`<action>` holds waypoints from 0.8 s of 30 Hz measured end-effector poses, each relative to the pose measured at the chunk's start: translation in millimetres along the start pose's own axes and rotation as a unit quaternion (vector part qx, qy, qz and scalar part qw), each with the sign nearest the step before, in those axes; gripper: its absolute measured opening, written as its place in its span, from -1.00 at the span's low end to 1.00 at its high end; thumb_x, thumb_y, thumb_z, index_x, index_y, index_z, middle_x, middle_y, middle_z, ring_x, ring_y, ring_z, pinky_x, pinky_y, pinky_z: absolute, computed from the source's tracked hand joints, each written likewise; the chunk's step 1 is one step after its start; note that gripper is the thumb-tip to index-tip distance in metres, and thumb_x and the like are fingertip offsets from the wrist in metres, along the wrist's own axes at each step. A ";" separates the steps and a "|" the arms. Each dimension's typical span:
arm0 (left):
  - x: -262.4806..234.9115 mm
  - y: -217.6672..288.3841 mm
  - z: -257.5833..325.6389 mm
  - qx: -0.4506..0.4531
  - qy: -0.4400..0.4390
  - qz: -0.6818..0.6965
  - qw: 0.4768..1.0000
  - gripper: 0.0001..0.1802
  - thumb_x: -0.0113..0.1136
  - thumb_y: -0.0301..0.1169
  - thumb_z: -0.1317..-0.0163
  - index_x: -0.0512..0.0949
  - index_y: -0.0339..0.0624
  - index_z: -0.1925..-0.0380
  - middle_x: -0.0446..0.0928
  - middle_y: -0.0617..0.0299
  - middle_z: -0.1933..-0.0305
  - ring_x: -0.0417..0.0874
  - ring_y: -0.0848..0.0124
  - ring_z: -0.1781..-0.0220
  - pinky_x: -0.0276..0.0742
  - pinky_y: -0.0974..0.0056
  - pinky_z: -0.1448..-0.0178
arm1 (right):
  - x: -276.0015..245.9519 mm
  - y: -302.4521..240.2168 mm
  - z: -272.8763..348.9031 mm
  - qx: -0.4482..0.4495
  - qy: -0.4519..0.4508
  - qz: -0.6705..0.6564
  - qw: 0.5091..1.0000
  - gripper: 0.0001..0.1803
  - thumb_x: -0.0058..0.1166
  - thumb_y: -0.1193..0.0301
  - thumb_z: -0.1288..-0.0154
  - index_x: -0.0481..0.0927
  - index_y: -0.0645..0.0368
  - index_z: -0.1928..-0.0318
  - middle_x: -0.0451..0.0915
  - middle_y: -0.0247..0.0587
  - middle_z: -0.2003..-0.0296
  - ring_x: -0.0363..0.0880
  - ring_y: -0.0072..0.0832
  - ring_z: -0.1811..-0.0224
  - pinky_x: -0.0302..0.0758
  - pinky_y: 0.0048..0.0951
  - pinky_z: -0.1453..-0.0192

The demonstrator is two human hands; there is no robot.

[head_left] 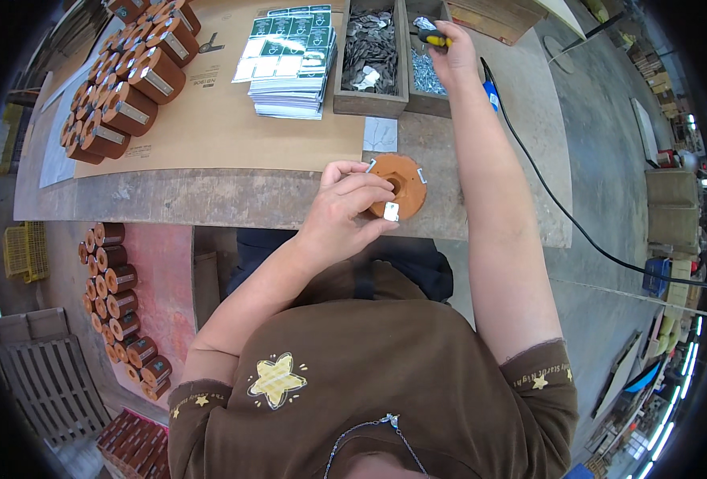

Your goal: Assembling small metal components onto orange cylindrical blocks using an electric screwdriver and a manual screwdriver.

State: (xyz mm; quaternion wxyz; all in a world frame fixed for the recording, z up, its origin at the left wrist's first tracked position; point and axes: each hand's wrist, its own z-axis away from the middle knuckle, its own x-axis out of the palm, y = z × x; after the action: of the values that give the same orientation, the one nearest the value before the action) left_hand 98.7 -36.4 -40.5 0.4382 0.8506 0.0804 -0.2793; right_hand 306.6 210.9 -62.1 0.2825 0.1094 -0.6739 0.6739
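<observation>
At the table's near edge, my left hand (339, 206) grips a round orange-brown piece (412, 177) with a hole in its middle. Its fingers reach over the hole while the thumb lies along the near rim. A small white tab (391, 211) shows by the fingertips, and two bracket-like metal clips stand at the rim. Stretched far forward, my right hand (457, 60) is closed around a yellow-and-black handled tool (433, 37), which looks like a screwdriver. That hand is over a wooden tray (429, 104) of small silvery screws or similar fasteners (425, 73).
Beside it a wooden tray (371, 102) holds dark flat metal pieces. Stacked green-and-white printed sheets (289, 72) lie left of that. Brown cylinders (130, 108) crowd the table's far left; more (122, 303) stand lower left. A black cable (545, 188) crosses on the right.
</observation>
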 end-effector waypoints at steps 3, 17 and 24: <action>-2.2 1.7 -0.6 -0.012 0.003 -0.001 1.000 -0.64 0.35 -0.42 0.32 0.52 -0.17 0.40 0.50 0.26 0.21 0.35 0.22 0.06 0.23 0.19 -0.07 | -2.6 -7.5 22.9 -0.009 -0.040 0.131 0.991 -0.58 0.10 0.46 0.00 0.37 0.23 0.06 0.43 -0.23 0.17 0.28 -0.44 -0.01 0.16 -0.24 -0.13; -4.9 0.1 -1.8 0.001 -0.022 -0.012 1.000 -0.65 0.33 -0.42 0.30 0.52 -0.18 0.40 0.50 0.27 0.19 0.34 0.22 0.05 0.25 0.22 -0.06 | -29.0 -62.8 185.8 -0.059 -0.139 0.325 0.934 -0.83 0.08 0.50 -0.07 0.47 0.23 0.28 0.48 -0.37 0.39 0.41 -0.67 0.35 0.37 -0.63 0.24; -6.8 -2.1 -5.9 0.030 -0.026 -0.029 0.999 -0.64 0.38 -0.39 0.36 0.53 -0.20 0.44 0.52 0.25 0.22 0.39 0.21 0.08 0.32 0.23 -0.02 | -24.8 -55.4 250.6 -0.015 -0.234 0.384 0.893 -0.87 0.06 0.54 -0.10 0.43 0.25 0.32 0.43 -0.41 0.45 0.37 -0.72 0.40 0.35 -0.67 0.30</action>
State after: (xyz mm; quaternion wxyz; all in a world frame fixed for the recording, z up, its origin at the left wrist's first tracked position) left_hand 94.6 -29.7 -35.5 0.4059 0.8534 0.0852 -0.3157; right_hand 297.7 -41.6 -11.3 -0.1629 -0.0074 -0.7198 0.6748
